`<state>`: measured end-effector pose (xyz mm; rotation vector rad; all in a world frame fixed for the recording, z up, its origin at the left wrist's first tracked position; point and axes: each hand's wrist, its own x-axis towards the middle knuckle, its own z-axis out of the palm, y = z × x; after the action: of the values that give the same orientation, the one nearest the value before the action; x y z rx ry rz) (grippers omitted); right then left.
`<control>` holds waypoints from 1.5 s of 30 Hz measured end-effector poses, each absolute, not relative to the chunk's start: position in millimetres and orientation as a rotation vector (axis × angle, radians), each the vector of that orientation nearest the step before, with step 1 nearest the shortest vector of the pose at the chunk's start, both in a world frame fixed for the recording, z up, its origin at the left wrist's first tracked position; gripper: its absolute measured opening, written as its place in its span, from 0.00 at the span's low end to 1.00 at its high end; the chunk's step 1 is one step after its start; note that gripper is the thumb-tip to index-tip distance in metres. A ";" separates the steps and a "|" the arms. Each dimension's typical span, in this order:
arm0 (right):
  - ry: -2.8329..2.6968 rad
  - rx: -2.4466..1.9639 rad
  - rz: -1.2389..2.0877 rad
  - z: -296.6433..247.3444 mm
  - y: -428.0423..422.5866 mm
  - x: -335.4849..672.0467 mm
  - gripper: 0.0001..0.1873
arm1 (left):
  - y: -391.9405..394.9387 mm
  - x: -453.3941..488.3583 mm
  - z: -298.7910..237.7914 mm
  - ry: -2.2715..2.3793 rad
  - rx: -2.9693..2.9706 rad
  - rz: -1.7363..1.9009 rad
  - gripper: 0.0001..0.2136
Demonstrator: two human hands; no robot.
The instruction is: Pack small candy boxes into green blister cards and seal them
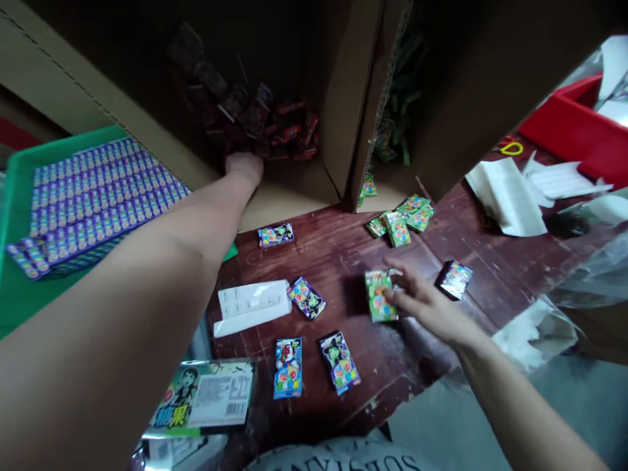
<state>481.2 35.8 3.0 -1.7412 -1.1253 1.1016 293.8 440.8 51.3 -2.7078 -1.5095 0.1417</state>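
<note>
My left hand (245,167) reaches far into a cardboard box (294,190) lying on its side, its fingers down among a heap of dark red packets (275,124); the fingers are hidden. My right hand (424,304) hovers over the dark wooden table (353,255) and pinches a small green candy packet (380,296) upright. Several small colourful packets lie flat on the table: one near the box mouth (275,235), one by a white box (307,297), two nearer me (288,367) (339,362), and a dark one (454,279) just right of my right hand.
A green tray (14,196) with rows of purple candy strips (93,196) sits at left. A second cardboard box (441,131) holds green packets, with a small pile (402,219) spilled before it. White box (252,306), display carton (206,396), red bin (574,124), white papers (510,196), clear plastic bags at right.
</note>
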 end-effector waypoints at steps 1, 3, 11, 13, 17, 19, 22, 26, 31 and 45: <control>-1.078 -1.720 1.137 -3.4 15.3 466.6 0.30 | 437.2 294.5 53.2 -1.491 -2.715 0.159 0.22; -0.995 -1.694 1.180 -14.7 -17.5 444.9 0.24 | 429.4 299.0 57.6 -1.434 -2.724 0.167 0.22; -1.692 -1.968 0.681 -5.2 -57.9 454.0 0.37 | 344.9 296.9 96.5 -1.049 -2.888 0.058 0.26; -1.855 -1.929 0.670 -2.4 -54.6 453.9 0.47 | 293.6 285.4 97.6 -0.718 -3.171 0.103 0.19; -1.976 -1.946 0.681 -6.0 -52.3 453.3 0.46 | 195.4 272.9 61.0 0.168 -3.826 0.367 0.18; -1.991 -1.935 0.645 -8.9 -56.8 461.2 0.47 | 171.8 274.4 34.7 0.405 -3.912 0.385 0.20; -2.015 -1.891 0.633 -10.8 -65.4 477.4 0.50 | 167.5 279.9 11.0 0.347 -3.897 0.275 0.27; -2.059 -1.843 0.689 -10.5 -61.2 482.0 0.51 | 160.4 274.5 12.0 -0.203 -3.794 -0.075 0.23; -2.197 -1.749 0.685 -9.7 -41.7 466.5 0.52 | 114.9 251.1 14.1 -0.448 -3.683 -0.100 0.33; -2.280 -1.721 0.416 -18.8 -42.3 451.9 0.41 | 98.7 201.2 20.6 -0.323 -3.471 0.146 0.41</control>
<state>451.9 -42.3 -18.8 -1.7212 -2.2799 0.4165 201.2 98.7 20.6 -3.4710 -0.3232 0.1463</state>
